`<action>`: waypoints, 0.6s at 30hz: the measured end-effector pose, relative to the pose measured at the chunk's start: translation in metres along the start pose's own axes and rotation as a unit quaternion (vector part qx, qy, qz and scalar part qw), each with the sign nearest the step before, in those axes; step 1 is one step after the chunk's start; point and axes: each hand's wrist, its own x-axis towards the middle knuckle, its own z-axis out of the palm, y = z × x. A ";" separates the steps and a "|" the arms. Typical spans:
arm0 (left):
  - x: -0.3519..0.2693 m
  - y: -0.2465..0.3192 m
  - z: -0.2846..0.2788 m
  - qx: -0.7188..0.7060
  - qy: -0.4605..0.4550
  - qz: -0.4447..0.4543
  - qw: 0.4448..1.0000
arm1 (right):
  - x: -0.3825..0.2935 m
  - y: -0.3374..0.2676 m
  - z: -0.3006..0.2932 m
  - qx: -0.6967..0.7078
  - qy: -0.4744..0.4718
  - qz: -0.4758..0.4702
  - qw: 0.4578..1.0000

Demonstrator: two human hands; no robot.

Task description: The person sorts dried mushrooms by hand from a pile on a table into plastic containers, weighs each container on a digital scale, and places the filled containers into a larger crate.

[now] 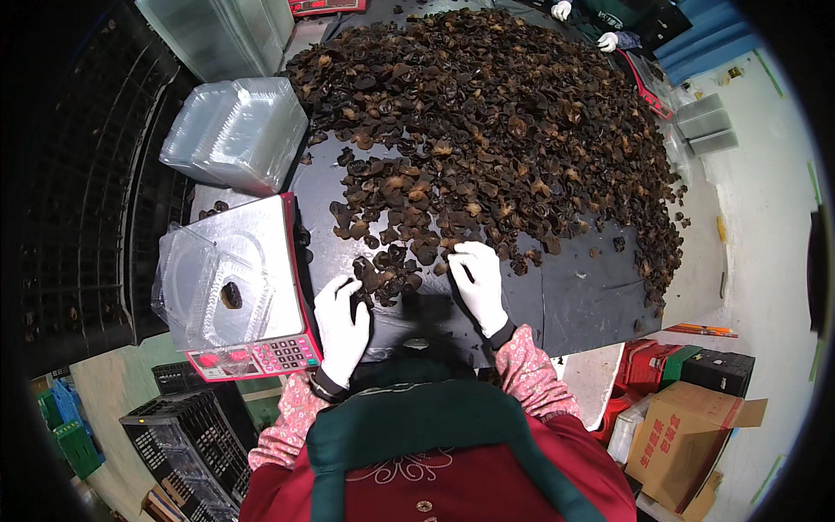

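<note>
My left hand (pixel 342 329), in a white glove, is beside a small cluster of wood ear mushrooms (pixel 388 274) on the dark table cover. Its thumb and fingers are apart, with nothing seen between them. To the right, my white-gloved right hand (pixel 481 284) has its fingertips at the near edge of the large mushroom heap (pixel 483 124). Whether those fingertips pinch a piece is unclear. Left of my left hand stands a red digital scale (pixel 287 355) with a metal plate. On it rests an opened clear plastic clamshell box (pixel 225 293) containing one dark mushroom piece (pixel 231 295).
Stacked clear plastic boxes (pixel 235 134) stand behind the scale. Black crates (pixel 189 444) are at lower left, a cardboard box (pixel 678 444) at lower right. Across the table are a co-worker's gloved hands (pixel 608 42) near another red scale (pixel 646 85).
</note>
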 end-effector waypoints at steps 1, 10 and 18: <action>-0.004 0.000 -0.003 0.020 -0.013 -0.021 1.000 | 0.008 -0.003 0.005 0.004 0.001 -0.005 1.000; 0.020 0.008 0.014 0.097 -0.087 -0.001 0.992 | 0.037 -0.027 0.052 -0.051 -0.150 -0.081 0.984; 0.017 -0.010 0.037 0.079 -0.095 0.022 0.992 | 0.025 -0.021 0.021 -0.054 -0.111 -0.068 0.990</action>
